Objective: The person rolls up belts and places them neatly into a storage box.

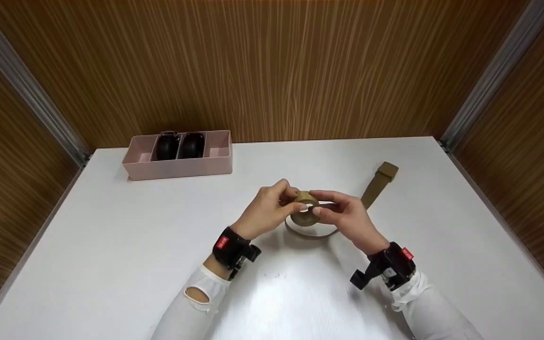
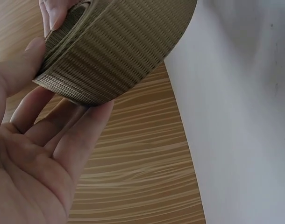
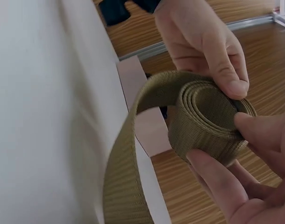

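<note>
White tabletop (image 1: 111, 245) boxed in by wood-grain walls, pretty bare setup. Closest to the camera are two white sleeves with black wrist straps, and just past them both hands meet over the middle of the tabletop around a rolled-up khaki webbing belt (image 1: 306, 198). The left hand (image 1: 267, 210) has its thumb and fingers curled onto the coil from its side, and the right hand (image 1: 343, 215) pinches the same coil from the opposite side, so both are clamped on it and the roll sits right between the fingertips, lifted a bit off the surface. The right wrist view shows the coil pretty clearly, wound tight with the thumb on its top edge; the left wrist view is basically just a wall of webbing and palm. A loose loop of belt hangs under the hands and the rest runs away flat toward the far right, ending in a tan belt end (image 1: 387, 170). Can't tell if that end is a buckle or just a folded tip, too small. At the far left, near the wall, sits a pink tray (image 1: 177, 167) with two black things (image 1: 180, 145) in its middle compartments, hard to make out what they are.
</note>
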Motion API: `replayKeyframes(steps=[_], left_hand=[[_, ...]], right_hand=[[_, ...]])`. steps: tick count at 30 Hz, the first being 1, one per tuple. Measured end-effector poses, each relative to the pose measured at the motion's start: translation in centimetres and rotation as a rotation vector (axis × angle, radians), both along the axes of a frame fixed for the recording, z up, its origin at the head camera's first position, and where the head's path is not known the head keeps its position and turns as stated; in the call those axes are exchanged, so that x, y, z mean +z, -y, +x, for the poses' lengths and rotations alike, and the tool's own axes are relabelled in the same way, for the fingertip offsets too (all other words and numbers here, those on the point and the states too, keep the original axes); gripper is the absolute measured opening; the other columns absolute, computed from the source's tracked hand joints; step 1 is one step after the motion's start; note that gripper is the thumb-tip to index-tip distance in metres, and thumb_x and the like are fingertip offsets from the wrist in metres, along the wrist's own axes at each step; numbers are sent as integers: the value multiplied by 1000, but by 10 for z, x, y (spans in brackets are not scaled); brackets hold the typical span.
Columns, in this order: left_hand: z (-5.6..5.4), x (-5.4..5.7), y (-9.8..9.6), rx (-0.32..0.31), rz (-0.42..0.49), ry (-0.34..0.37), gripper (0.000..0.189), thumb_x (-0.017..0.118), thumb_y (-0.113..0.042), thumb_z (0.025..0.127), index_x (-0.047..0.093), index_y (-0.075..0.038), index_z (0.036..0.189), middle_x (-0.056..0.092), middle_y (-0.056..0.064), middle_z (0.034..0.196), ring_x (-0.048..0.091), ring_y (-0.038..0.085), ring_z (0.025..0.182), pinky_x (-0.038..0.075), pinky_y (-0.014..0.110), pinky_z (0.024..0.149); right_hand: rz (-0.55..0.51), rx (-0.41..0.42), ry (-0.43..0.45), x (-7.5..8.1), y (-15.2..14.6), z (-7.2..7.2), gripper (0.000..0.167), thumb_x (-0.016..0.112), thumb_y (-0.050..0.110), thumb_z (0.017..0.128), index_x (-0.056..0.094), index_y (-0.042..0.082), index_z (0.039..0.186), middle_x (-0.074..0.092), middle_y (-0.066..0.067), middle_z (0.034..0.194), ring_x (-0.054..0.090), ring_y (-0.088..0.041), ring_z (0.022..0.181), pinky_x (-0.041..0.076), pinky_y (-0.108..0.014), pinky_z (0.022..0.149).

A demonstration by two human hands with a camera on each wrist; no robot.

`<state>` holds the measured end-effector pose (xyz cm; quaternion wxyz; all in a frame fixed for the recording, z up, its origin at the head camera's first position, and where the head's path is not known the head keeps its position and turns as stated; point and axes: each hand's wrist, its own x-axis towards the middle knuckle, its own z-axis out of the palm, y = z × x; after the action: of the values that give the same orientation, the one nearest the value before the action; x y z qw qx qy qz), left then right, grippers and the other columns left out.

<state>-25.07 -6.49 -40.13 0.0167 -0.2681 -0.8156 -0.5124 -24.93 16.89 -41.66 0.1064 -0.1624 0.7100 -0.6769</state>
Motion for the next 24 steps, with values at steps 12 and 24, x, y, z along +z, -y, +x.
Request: replayKeyframes(steps=[12,24], left_hand=[[0,0,1,3,12,-71,20,76,-15,96,61,-3,99,76,6,99,69,9,86,56,25,75],[0,0,1,-19,-39,-8,21,77,-19,96,61,-6,99,76,3,100,66,7,84,53,24,74]], right_hand=[[5,-24,-1,1,0,-1,45,74,3,95,63,-2,139,64,-20,136,71,-28,110,60,-35,89],[97,8,-55,0,-2,-1,43,75,9,97,65,0,137,66,-20,134,73,-26,108,60,-31,87]])
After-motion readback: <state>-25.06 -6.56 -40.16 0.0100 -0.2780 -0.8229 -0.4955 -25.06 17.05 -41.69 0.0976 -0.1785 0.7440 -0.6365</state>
